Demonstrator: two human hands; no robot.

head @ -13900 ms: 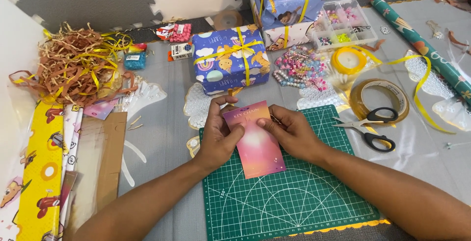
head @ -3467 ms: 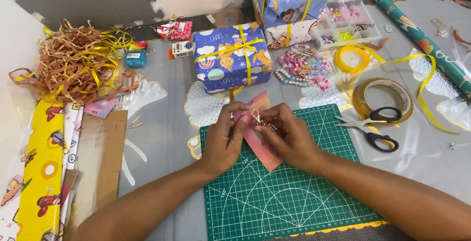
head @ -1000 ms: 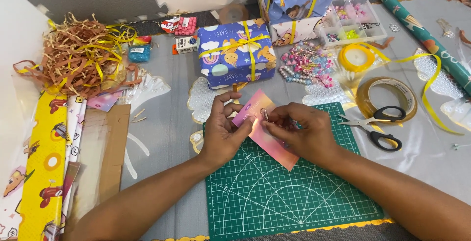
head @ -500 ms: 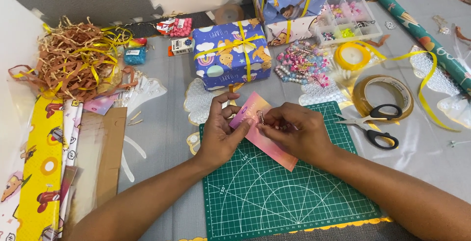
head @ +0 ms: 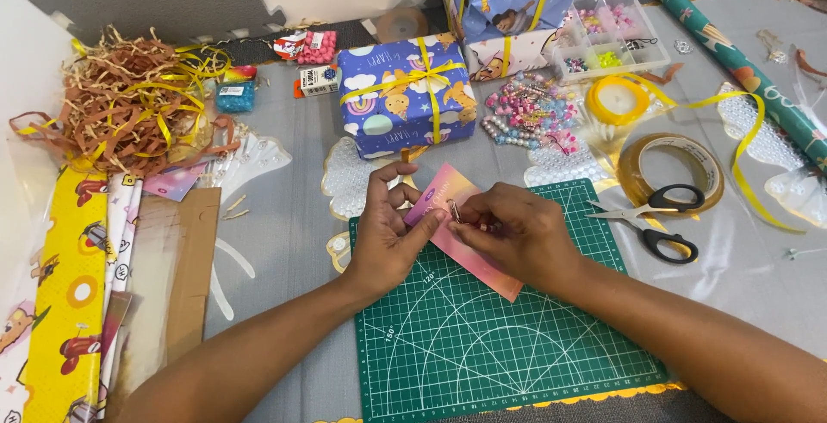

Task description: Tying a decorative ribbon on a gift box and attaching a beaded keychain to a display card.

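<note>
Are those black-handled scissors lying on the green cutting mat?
No, the black-handled scissors lie on the grey table cover beside the green cutting mat, partly over a brown tape roll.

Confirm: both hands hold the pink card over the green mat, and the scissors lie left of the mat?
Not quite. In the head view the scissors lie right of the mat, on the tape roll. Left hand and right hand do hold the card.

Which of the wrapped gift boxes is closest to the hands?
The blue box tied with yellow ribbon, standing alone just beyond the left hand and right hand; the others are stacked farther back.
</note>
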